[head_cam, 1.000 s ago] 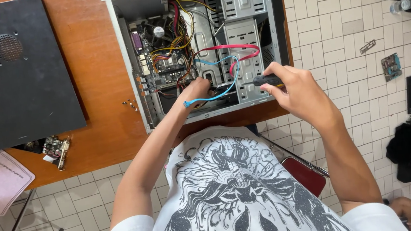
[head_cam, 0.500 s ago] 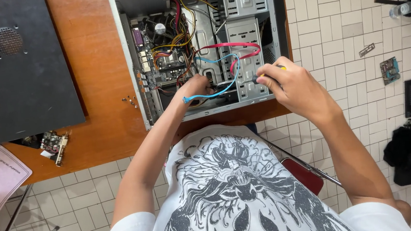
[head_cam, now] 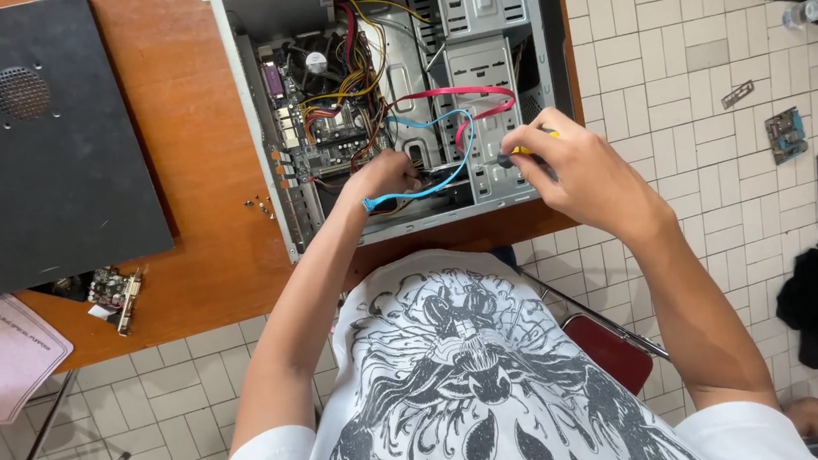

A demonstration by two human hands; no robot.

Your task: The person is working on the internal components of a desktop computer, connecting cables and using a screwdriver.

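At centre frame my left hand reaches into the open computer case, fingers curled shut on the blue cable near its lower edge. Just to the right, my right hand is clamped on a yellow-handled screwdriver against the drive cage. The black side panel lies upper left on the wooden table

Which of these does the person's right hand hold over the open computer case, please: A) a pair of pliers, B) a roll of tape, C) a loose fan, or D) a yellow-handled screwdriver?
D: the right hand grips a screwdriver with a yellow and black handle over the drive bay of the computer case, while the left hand reaches in beside the blue cable.
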